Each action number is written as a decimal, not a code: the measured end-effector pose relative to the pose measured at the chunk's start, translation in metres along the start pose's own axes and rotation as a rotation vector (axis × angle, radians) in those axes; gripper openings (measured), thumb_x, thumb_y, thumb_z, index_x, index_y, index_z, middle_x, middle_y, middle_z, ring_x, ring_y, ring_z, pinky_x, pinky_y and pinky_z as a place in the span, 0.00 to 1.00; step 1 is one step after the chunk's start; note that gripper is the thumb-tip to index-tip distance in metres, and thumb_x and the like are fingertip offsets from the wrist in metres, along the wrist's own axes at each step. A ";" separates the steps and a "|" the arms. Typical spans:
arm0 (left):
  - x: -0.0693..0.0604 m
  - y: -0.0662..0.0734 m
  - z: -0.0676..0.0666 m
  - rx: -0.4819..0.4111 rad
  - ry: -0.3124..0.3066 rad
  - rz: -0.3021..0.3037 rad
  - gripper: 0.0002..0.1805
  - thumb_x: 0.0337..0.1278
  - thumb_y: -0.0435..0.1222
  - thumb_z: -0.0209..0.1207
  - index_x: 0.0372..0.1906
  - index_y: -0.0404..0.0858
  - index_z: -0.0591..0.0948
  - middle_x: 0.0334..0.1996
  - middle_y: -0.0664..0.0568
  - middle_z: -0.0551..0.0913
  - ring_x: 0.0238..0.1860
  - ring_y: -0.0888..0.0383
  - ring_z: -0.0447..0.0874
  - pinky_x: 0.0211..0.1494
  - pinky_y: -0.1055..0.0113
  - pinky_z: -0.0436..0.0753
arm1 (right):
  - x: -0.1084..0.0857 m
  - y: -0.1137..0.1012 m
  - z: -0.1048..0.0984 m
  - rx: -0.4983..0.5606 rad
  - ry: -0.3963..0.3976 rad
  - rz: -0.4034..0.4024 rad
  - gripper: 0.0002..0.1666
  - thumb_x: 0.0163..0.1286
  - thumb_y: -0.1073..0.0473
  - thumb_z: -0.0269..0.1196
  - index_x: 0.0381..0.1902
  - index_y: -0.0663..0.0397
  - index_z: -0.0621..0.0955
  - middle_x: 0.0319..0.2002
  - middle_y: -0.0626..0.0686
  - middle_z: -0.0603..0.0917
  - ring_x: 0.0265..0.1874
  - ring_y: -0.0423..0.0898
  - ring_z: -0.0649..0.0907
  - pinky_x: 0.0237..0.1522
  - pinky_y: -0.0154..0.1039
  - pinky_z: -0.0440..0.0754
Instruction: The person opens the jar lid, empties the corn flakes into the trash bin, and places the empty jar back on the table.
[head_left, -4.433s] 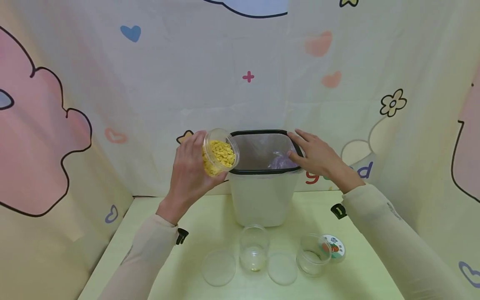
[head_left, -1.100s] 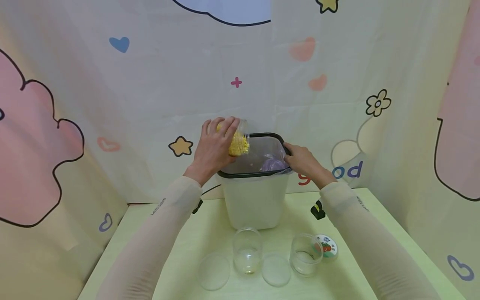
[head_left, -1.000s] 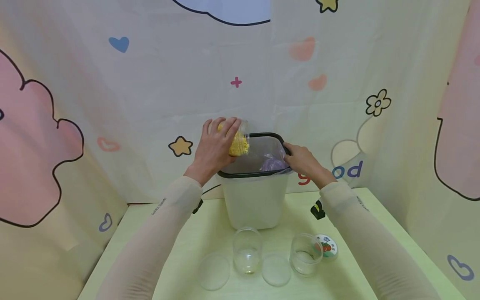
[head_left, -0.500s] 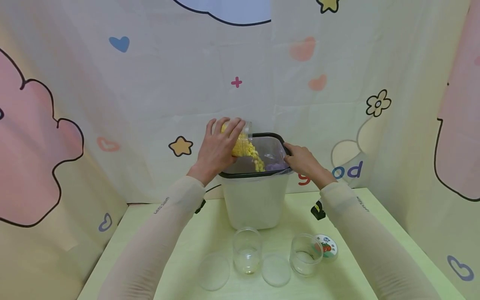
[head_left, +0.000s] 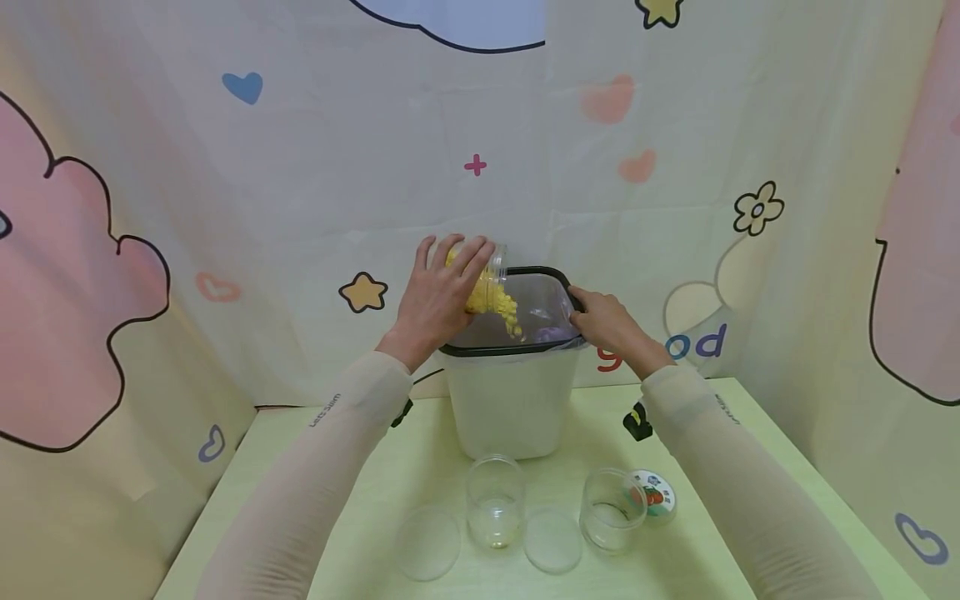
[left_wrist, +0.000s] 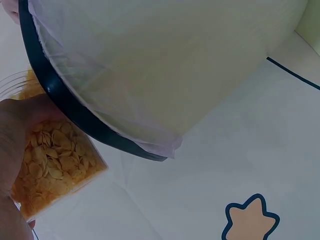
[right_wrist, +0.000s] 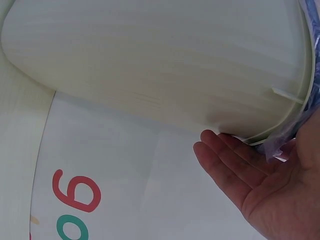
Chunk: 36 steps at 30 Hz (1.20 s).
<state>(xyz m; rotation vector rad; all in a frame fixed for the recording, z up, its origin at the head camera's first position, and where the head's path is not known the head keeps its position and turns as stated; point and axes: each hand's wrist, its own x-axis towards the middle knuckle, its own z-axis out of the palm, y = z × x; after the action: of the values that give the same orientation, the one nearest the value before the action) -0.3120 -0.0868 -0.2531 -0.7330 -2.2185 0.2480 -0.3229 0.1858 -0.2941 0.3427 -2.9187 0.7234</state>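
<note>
My left hand [head_left: 435, 300] grips a clear plastic jar [head_left: 497, 265] and tips it over the left part of a trash bin [head_left: 510, 408]. Yellow flakes [head_left: 506, 307] spill from its mouth into the bin. In the left wrist view, many flakes [left_wrist: 50, 160] still lie inside the tilted jar, and the hand covers part of it. My right hand [head_left: 609, 321] holds the bin's black rim [head_left: 551, 272] at the right side. The right wrist view shows its fingers [right_wrist: 230, 160] outside the wall, beside the bag's edge. A thin purple bag [head_left: 555, 333] lines the bin.
Before the bin stand two open clear jars, one in the middle [head_left: 495, 504] and one at right [head_left: 611, 512]. Two clear lids [head_left: 427, 543] lie flat near them. A round printed lid [head_left: 654, 493] lies behind the right jar. A patterned cloth wall [head_left: 375, 183] rises close behind the bin.
The left hand has carried the jar right, over the bin, and tipped it; flakes have begun pouring. The right hand has gone from resting on the rim to holding it.
</note>
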 end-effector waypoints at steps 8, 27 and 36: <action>0.000 -0.001 0.000 0.002 0.007 0.004 0.52 0.44 0.47 0.71 0.75 0.47 0.57 0.73 0.52 0.63 0.72 0.46 0.59 0.76 0.44 0.57 | 0.000 -0.001 0.000 0.004 0.003 0.002 0.35 0.72 0.59 0.46 0.76 0.59 0.58 0.62 0.66 0.75 0.29 0.51 0.74 0.27 0.38 0.67; -0.003 -0.003 0.001 0.046 -0.005 0.020 0.49 0.49 0.40 0.68 0.75 0.48 0.56 0.74 0.52 0.60 0.73 0.47 0.56 0.78 0.43 0.53 | 0.000 -0.001 0.000 -0.005 0.006 0.003 0.35 0.71 0.60 0.47 0.76 0.59 0.58 0.45 0.64 0.79 0.20 0.45 0.68 0.24 0.36 0.66; -0.005 -0.003 0.003 0.048 -0.009 0.025 0.49 0.48 0.40 0.68 0.75 0.48 0.55 0.74 0.52 0.60 0.74 0.47 0.56 0.78 0.43 0.52 | 0.001 -0.001 0.001 -0.001 0.011 -0.006 0.36 0.71 0.60 0.46 0.76 0.59 0.58 0.31 0.57 0.74 0.17 0.42 0.65 0.21 0.35 0.65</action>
<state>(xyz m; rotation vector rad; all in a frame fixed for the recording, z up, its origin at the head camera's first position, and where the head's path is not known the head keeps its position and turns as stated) -0.3129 -0.0920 -0.2566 -0.7356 -2.2050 0.3159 -0.3238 0.1845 -0.2947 0.3464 -2.9059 0.7210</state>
